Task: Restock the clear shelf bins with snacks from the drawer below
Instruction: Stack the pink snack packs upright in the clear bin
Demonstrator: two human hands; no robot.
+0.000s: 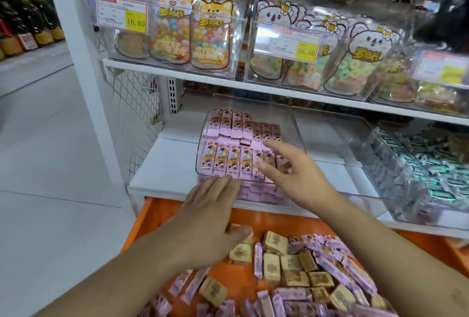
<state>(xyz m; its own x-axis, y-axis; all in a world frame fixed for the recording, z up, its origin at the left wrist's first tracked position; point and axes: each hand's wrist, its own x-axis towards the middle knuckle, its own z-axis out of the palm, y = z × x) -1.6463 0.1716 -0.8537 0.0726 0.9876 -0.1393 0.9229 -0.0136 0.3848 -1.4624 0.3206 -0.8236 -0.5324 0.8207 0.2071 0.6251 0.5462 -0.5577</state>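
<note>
The clear bin (250, 149) on the shelf already holds neat rows of pink snack bars (229, 161). Both hands, left (210, 205) and right (286, 172), lie flat with straight fingers on the front row. At 6 o'clock the orange drawer (177, 212) holds many more, so refilling seems half done.

Pink-wrapped snacks (228, 159) stand in neat rows in the clear bin (295, 126); more lie jumbled in the orange drawer (162, 212).

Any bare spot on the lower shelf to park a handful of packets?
Bare white shelf board left of the clear bin of pink snack packets, up to the mesh side panel. The clear empty bin to its right is also free. Crowded: the pink bin, both hands over its front, and the green-wrapper bin.
</note>
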